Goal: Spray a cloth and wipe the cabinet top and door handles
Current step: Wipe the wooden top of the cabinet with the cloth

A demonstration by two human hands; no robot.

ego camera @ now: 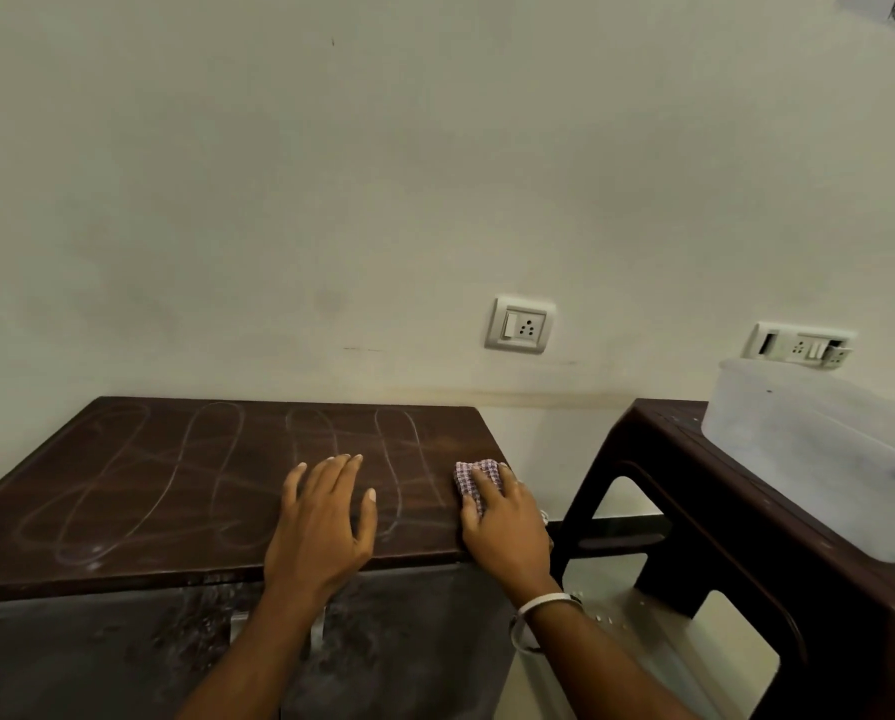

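A dark brown cabinet top fills the lower left, marked with pale looping streaks. My left hand lies flat on it near the front edge, fingers spread and straight. At the top's right edge my right hand presses a checked pink-and-white cloth against the surface, fingers lying over it. The cabinet's dark front shows below, with metal door handles partly hidden behind my left forearm. No spray bottle is in view.
To the right stands a dark brown plastic stool carrying a translucent plastic tub. A gap of floor separates it from the cabinet. Two wall sockets sit on the pale wall behind.
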